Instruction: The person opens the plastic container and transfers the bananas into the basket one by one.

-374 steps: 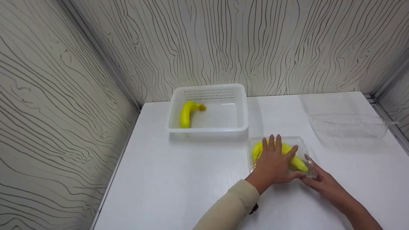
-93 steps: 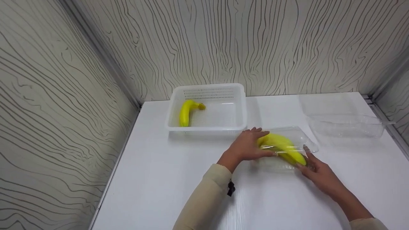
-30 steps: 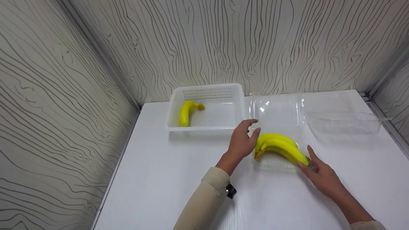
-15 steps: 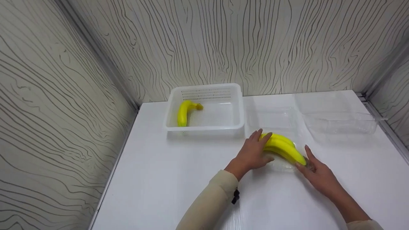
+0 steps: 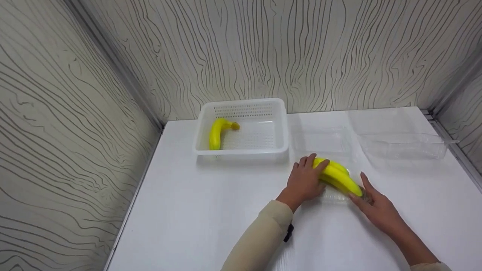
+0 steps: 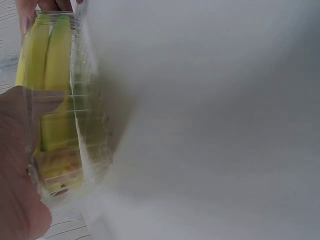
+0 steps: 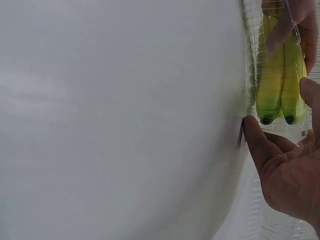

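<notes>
A bunch of yellow bananas (image 5: 340,182) lies in the base of a clear plastic clamshell container (image 5: 322,140), whose lid is folded back toward the wall. My left hand (image 5: 307,180) grips the bunch at its stem end, fingers over the top and thumb on the near side. The left wrist view shows that thumb inside the container's clear wall, against the bananas (image 6: 57,65). My right hand (image 5: 380,209) holds the container's right end, by the banana tips. In the right wrist view, the right hand's (image 7: 290,180) fingers are bent around that end.
Back left stands a white perforated basket (image 5: 241,152) with a single banana (image 5: 215,135) in it. Another clear clamshell container (image 5: 406,148) sits with its lid up at the right rear of the white table (image 5: 188,218). Patterned walls border the back and sides.
The container lid, earlier half lowered, has swung fully back. My left hand let go of it and moved onto the bananas, gripping their stem end. My right hand stayed at the container's right end.
</notes>
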Motion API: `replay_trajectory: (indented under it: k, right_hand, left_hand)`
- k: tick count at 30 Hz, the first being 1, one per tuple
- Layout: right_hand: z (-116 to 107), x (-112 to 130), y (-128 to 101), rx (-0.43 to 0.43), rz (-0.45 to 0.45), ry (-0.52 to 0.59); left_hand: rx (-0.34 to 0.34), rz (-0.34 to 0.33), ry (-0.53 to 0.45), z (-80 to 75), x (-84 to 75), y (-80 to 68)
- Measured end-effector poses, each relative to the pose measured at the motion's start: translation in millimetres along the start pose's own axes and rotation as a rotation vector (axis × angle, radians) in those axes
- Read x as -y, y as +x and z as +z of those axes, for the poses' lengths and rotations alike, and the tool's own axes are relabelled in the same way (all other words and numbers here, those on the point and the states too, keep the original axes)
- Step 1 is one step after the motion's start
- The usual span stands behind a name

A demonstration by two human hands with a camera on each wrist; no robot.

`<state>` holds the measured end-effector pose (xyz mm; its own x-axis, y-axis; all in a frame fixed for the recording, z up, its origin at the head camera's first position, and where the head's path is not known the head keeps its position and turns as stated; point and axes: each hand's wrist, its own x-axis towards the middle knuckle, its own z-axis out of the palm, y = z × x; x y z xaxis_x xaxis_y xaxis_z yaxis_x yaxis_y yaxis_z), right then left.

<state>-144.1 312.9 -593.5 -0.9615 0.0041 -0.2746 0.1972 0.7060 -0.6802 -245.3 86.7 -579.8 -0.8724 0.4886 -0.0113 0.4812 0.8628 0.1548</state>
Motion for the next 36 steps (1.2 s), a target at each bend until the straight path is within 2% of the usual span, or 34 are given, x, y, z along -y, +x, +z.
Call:
replay_trajectory:
  k: [5,9,16,22,28,33,36]
  right_hand:
    - [0.7,0.0,0.7,0.010,0.000,0.003]
    - [-0.3,-1.9,0.6,0.008,-0.004,0.001]
    - [-2.0,-2.2,-0.7,0.006,-0.002,0.006]
    - [1.5,0.0,1.3,0.024,0.008,0.014]
    - [0.9,2.3,3.4,0.045,-0.014,0.053]
    - [-3.5,2.6,2.8,0.050,-0.020,0.073]
    - [-3.0,2.3,2.9,0.055,-0.007,0.064]
  left_hand:
    - [-0.037,-0.021,0.000,2.8,0.4,-0.9]
    - [-0.041,-0.015,0.011,1.5,-1.5,-1.1]
    - [0.003,-0.026,0.048,-2.6,-6.5,3.3]
    - [0.024,-0.025,0.065,-3.4,-1.1,4.0]
    - [0.066,-0.060,0.050,-4.5,2.6,5.7]
    - [0.055,-0.059,0.039,-4.3,1.5,9.0]
    - [0.070,-0.066,0.031,-4.6,0.9,9.6]
